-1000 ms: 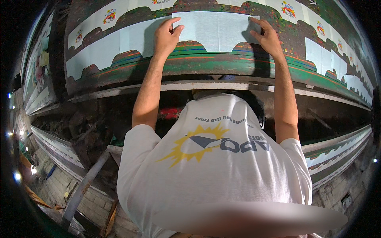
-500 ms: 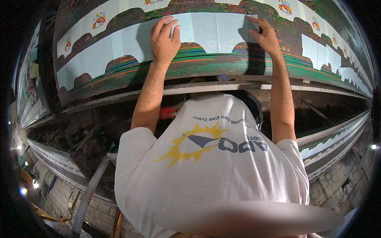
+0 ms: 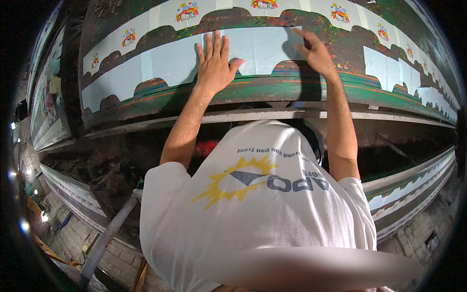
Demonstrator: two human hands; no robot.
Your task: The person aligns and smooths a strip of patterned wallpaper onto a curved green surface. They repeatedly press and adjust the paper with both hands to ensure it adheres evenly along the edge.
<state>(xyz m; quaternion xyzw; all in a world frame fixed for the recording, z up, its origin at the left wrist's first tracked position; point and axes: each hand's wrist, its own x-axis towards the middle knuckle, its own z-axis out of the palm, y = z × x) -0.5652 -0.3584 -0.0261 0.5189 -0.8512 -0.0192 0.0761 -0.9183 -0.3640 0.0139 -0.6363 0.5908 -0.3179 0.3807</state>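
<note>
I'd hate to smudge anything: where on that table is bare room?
Bare: the tabletop between the right hand and the pale sheets rightward, and the green strip nearest the person. Crowded: the pale-blue row beneath the left hand, and the printed white row beyond.

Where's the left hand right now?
In the head view, the left hand is spread over the pale blue sheets, left of the right hand and just below the row of white printed sheets.
</note>
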